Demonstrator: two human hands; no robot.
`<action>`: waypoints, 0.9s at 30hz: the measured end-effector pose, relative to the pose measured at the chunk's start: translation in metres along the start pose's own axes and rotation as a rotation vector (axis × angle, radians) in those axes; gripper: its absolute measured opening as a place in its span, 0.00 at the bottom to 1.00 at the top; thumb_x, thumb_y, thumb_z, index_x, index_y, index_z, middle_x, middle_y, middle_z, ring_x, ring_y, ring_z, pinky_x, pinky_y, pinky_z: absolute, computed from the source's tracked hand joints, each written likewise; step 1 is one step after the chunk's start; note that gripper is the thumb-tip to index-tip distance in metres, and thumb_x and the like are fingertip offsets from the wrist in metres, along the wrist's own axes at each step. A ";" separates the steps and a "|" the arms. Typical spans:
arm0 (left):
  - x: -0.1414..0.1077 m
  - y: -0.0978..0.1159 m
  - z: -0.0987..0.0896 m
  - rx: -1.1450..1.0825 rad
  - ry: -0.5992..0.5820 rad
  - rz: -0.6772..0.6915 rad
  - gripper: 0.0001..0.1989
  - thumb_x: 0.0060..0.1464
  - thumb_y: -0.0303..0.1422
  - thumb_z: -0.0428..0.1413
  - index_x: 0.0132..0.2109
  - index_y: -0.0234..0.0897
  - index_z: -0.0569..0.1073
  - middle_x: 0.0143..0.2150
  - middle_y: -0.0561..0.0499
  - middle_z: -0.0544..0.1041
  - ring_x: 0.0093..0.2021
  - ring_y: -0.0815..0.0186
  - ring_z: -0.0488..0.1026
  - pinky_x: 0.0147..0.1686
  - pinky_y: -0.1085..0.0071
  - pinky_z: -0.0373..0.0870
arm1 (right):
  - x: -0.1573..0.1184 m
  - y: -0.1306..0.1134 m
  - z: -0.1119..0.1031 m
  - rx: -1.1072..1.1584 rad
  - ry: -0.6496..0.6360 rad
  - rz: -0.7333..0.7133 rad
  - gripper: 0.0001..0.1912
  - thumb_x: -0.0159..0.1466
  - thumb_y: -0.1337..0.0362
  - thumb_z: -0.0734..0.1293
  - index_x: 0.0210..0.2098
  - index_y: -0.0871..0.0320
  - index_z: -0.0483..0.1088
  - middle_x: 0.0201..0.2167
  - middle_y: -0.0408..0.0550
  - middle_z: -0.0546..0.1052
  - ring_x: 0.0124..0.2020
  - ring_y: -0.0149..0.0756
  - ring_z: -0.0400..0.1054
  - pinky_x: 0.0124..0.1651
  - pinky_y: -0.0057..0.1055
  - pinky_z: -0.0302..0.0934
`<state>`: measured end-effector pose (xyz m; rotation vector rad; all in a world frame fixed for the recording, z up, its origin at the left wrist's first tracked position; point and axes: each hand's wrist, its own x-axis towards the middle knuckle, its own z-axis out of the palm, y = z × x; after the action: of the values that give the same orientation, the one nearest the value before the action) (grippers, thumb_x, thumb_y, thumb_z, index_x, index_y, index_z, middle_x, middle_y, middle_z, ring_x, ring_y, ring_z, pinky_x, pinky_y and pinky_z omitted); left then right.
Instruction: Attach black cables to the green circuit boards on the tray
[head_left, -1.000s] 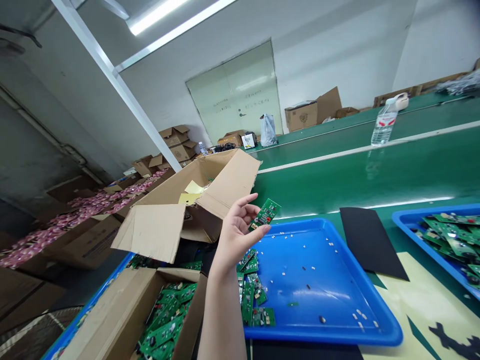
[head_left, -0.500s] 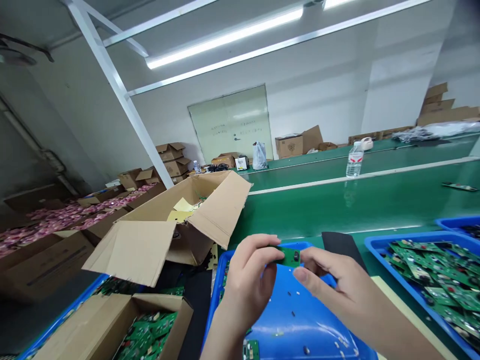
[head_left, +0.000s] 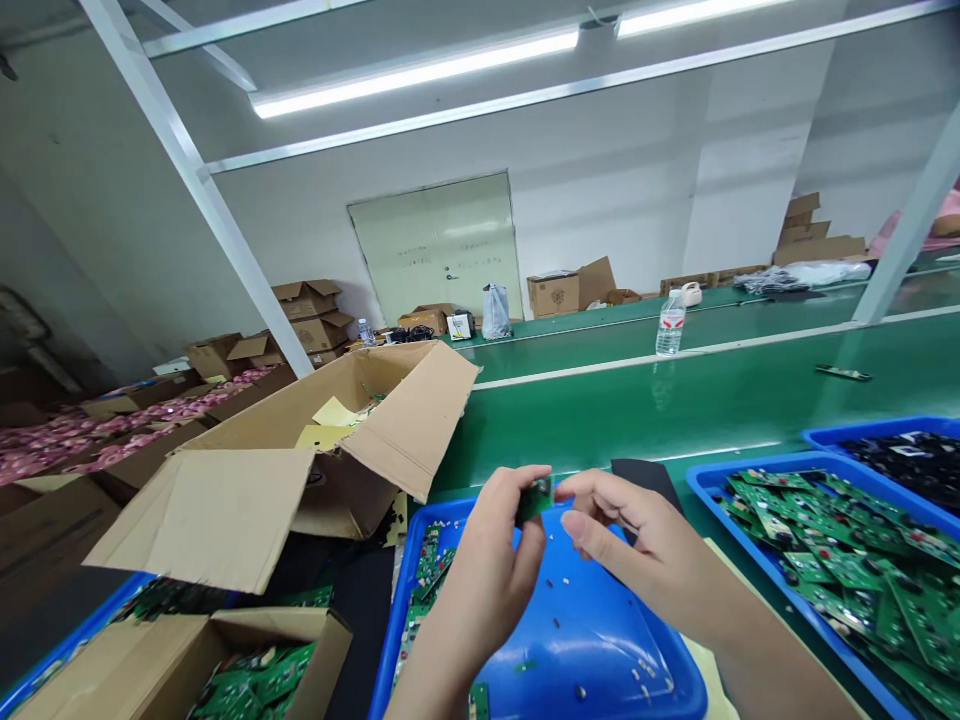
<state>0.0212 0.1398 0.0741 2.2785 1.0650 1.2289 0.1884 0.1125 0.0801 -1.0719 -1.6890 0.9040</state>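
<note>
At lower centre my left hand (head_left: 496, 560) pinches the circuit board (head_left: 535, 502); my right hand (head_left: 637, 525) now joins it, thumb and forefinger slightly parted, hold unclear, making this two-handed work.

The green worktable (head_left: 555, 425) supports a central blue tray (head_left: 607, 630), a right-hand blue tray (head_left: 757, 463), a far-right blue tray (head_left: 885, 431), an upright water bottle (head_left: 670, 325), a loose circuit board (head_left: 844, 373) and a black sheet (head_left: 649, 474).
</note>
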 end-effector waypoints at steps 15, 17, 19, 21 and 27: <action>0.008 0.007 0.010 -0.573 -0.086 -0.466 0.18 0.46 0.47 0.59 0.28 0.35 0.69 0.21 0.57 0.60 0.23 0.73 0.54 0.23 0.75 0.53 | -0.007 0.003 -0.006 0.086 0.023 -0.198 0.26 0.64 0.44 0.58 0.55 0.50 0.63 0.52 0.51 0.70 0.54 0.43 0.64 0.55 0.38 0.60; 0.008 0.006 0.013 -0.621 -0.069 -0.471 0.19 0.45 0.47 0.59 0.26 0.35 0.67 0.20 0.58 0.58 0.22 0.73 0.53 0.23 0.75 0.52 | -0.007 0.004 -0.006 0.054 0.004 -0.231 0.26 0.64 0.45 0.59 0.56 0.50 0.62 0.54 0.52 0.69 0.56 0.44 0.62 0.57 0.39 0.58; 0.008 0.005 0.015 -0.638 -0.037 -0.477 0.19 0.45 0.47 0.59 0.25 0.36 0.66 0.19 0.58 0.58 0.22 0.73 0.54 0.23 0.75 0.53 | -0.008 0.005 -0.006 0.026 -0.020 -0.249 0.25 0.64 0.46 0.59 0.57 0.50 0.62 0.55 0.52 0.67 0.57 0.44 0.60 0.58 0.39 0.57; 0.008 0.004 0.015 -0.633 -0.017 -0.482 0.19 0.46 0.47 0.59 0.24 0.36 0.64 0.19 0.58 0.58 0.22 0.73 0.54 0.23 0.75 0.53 | -0.009 0.004 -0.005 0.004 -0.047 -0.252 0.25 0.64 0.47 0.59 0.57 0.49 0.61 0.56 0.51 0.66 0.58 0.44 0.60 0.58 0.38 0.57; 0.007 0.003 0.010 -0.658 -0.049 -0.433 0.19 0.47 0.43 0.58 0.21 0.36 0.62 0.19 0.58 0.59 0.22 0.73 0.54 0.24 0.75 0.51 | -0.008 0.005 -0.010 -0.044 -0.114 -0.281 0.30 0.64 0.43 0.56 0.60 0.50 0.59 0.59 0.52 0.64 0.59 0.46 0.58 0.59 0.40 0.56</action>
<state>0.0333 0.1431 0.0743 1.4826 0.8955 1.1166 0.2008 0.1082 0.0764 -0.7968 -1.9047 0.7611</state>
